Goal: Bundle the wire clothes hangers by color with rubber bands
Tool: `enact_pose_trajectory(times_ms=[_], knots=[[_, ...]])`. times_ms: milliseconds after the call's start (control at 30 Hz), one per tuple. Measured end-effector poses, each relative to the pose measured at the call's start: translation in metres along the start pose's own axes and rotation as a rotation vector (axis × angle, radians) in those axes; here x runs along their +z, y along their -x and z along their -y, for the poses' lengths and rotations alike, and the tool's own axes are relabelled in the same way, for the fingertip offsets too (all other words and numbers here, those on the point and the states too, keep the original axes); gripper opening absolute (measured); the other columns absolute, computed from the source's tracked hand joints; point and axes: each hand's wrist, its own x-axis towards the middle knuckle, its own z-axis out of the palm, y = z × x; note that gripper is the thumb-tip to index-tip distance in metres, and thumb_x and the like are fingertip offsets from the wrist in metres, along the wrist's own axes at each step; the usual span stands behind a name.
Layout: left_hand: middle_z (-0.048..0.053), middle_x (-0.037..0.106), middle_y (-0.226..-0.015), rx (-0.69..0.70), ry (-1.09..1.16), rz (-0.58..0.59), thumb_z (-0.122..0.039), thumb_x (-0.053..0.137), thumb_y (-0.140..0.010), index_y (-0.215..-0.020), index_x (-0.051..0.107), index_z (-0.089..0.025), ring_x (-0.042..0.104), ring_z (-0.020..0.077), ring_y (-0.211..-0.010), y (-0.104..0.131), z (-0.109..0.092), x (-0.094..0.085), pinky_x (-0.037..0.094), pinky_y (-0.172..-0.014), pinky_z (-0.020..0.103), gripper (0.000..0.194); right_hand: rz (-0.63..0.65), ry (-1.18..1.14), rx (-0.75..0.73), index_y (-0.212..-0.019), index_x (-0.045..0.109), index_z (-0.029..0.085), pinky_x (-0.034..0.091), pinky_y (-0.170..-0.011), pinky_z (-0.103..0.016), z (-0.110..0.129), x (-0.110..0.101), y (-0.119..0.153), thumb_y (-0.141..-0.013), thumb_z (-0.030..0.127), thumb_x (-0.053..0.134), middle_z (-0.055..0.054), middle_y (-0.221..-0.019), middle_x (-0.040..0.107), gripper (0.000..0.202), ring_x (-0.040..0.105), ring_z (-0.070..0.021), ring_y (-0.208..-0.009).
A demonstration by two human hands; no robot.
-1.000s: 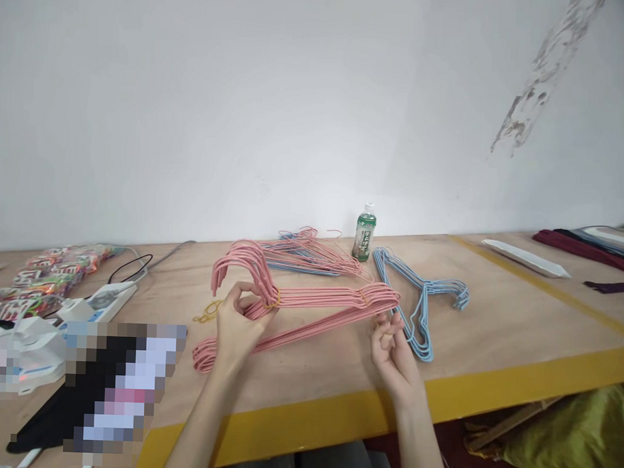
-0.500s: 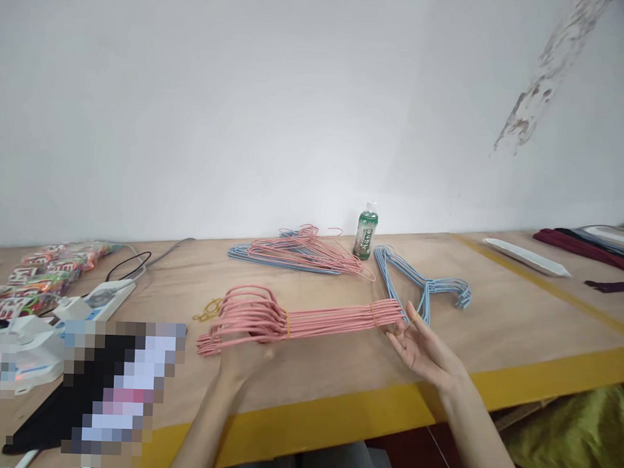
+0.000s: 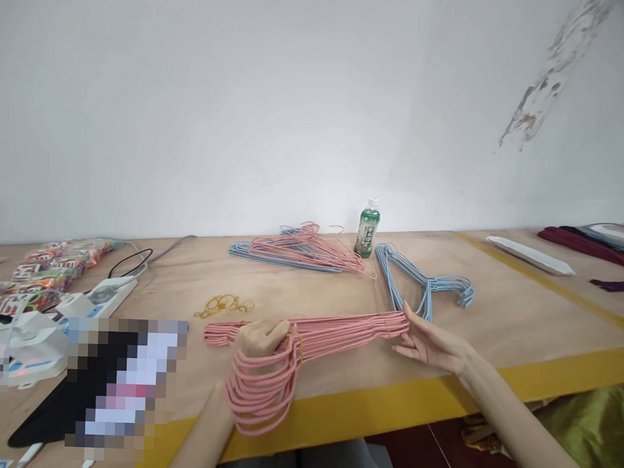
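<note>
A bundle of pink clothes hangers [image 3: 349, 333] lies across the front of the table, its hooks curving down toward me. Near the hooks, my left hand [image 3: 260, 338] is closed around the bundle. My right hand [image 3: 434, 342] holds the other end, thumb above and fingers beneath. Yellow rubber bands show around the bundle near the hooks and near the right end. Behind my left hand lies a loose heap of yellow rubber bands [image 3: 225, 305]. A bundle of blue hangers [image 3: 427, 286] rests just beyond my right hand.
Loose pink and blue hangers [image 3: 301, 251] lie at the back near a green-labelled bottle [image 3: 367, 229]. Packaged items [image 3: 55, 269], a power strip [image 3: 108, 295] and dark cloth [image 3: 100, 370] occupy the left. A white packet [image 3: 531, 255] and maroon fabric [image 3: 588, 247] lie right.
The pink bundle has turned over, its hooks swinging from the far side toward me. My left hand now shows on top, and the rubber band heap is more exposed.
</note>
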Motion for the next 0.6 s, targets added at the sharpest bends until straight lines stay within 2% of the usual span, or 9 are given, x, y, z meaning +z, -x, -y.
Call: enact_pose_trajectory(times_ms=[133, 333, 500, 600], knots=[[-0.002, 0.05, -0.046, 0.204, -0.095, 0.095, -0.022, 0.056, -0.077, -0.052, 0.05, -0.023, 0.044, 0.0117, -0.043, -0.003, -0.01, -0.013, 0.031, -0.048, 0.026, 0.025, 0.022, 0.11, 0.058, -0.091, 0.065, 0.015, 0.058, -0.076, -0.031, 0.008, -0.002, 0.003, -0.082, 0.033, 0.069, -0.005, -0.083, 0.072, 0.021, 0.068, -0.0123, -0.066], [-0.005, 0.048, -0.047, 0.331, -0.228, 0.067, -0.017, 0.055, -0.079, -0.051, 0.045, -0.022, 0.04, 0.0101, -0.045, -0.004, -0.013, -0.012, 0.03, -0.052, 0.025, 0.03, -0.008, 0.177, 0.088, -0.09, 0.066, 0.014, 0.059, -0.067, -0.026, 0.009, 0.0, 0.005, -0.077, 0.025, 0.073, -0.003, -0.075, 0.071, 0.019, 0.067, -0.0111, -0.06], [-0.005, 0.046, -0.046, 0.335, -0.29, 0.013, -0.016, 0.055, -0.079, -0.05, 0.043, -0.022, 0.038, 0.0101, -0.044, -0.002, -0.015, -0.012, 0.03, -0.052, 0.026, 0.032, -0.003, 0.19, 0.087, -0.091, 0.067, 0.012, 0.058, -0.063, -0.024, 0.003, 0.0, 0.003, -0.078, 0.025, 0.071, -0.003, -0.07, 0.07, 0.018, 0.065, -0.0103, -0.056], [-0.004, 0.047, -0.046, 0.311, -0.316, -0.012, -0.016, 0.054, -0.081, -0.051, 0.043, -0.022, 0.039, 0.0108, -0.045, -0.001, -0.018, -0.012, 0.03, -0.053, 0.027, 0.032, -0.036, 0.138, 0.059, -0.091, 0.067, 0.012, 0.055, -0.055, -0.018, -0.001, 0.002, 0.001, -0.079, 0.024, 0.07, -0.003, -0.069, 0.07, 0.017, 0.062, -0.008, -0.05]])
